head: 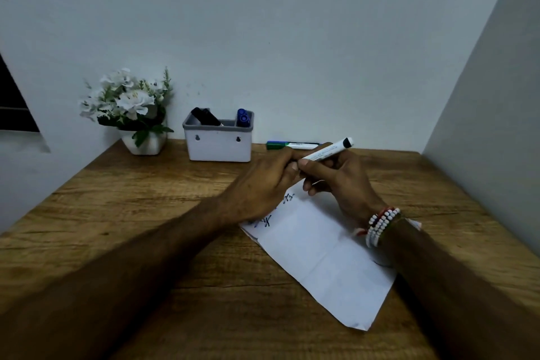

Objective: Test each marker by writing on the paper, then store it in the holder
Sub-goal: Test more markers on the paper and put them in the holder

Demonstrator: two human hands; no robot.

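Markers number six on one wooden desk (131,213). One creased paper (321,257) lies near right. One white holder (219,146) stands far off with two black markers (206,117) in its left compartment and two blue markers (242,117) in its right. Above the paper, the left hand (263,184) and right hand (344,181) grip a white marker (328,151). It slants from near-left up to far-right, black end far, with fingers curled round it. One green marker (277,145) lies crosswise behind.
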